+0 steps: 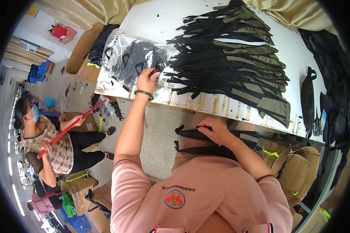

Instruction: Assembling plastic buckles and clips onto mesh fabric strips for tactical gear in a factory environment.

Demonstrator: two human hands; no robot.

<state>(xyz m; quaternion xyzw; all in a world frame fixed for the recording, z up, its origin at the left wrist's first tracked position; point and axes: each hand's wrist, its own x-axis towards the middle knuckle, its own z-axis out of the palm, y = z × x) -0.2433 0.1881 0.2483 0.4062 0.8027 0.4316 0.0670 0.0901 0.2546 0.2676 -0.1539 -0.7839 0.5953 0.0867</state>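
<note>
My left hand, with a green bangle on its wrist, is at the table's front edge beside a clear plastic bag of black plastic buckles. Its fingers are closed on a small black buckle. Over my lap, my right hand grips a black mesh strap between thumb and fingers. Another black strap lies across my lap below it. Right of the bag, many black mesh straps with olive-green ends lie overlapped in a fanned row.
The white table has a worn front edge. Scissors and a long black piece lie at its right. Brown bags stand at my right. To the left, a person holds a red pole above the littered floor.
</note>
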